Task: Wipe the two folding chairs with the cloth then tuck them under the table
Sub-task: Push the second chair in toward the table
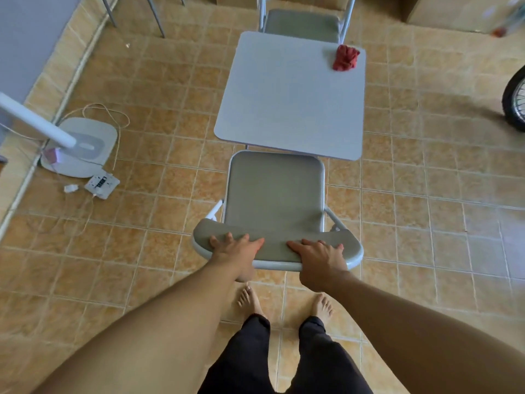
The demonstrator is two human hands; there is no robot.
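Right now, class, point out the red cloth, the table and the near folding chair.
red cloth (pixel 346 57), head view, middle of the crumpled fabric.
table (pixel 287 98), head view, bare middle of the top.
near folding chair (pixel 275 189), head view, centre of the seat pad.

Glossy tan square floor tiles (pixel 426 223) with pale grout cover the room, lit by soft daylight. At the left runs a grey wall (pixel 25 38) above a pale skirting strip. Near it stands a white pedestal fan base (pixel 85 149) with a thin trailing cord, beside a white power strip (pixel 101 182). A black spoked wheel (pixel 515 100) shows at the right edge.
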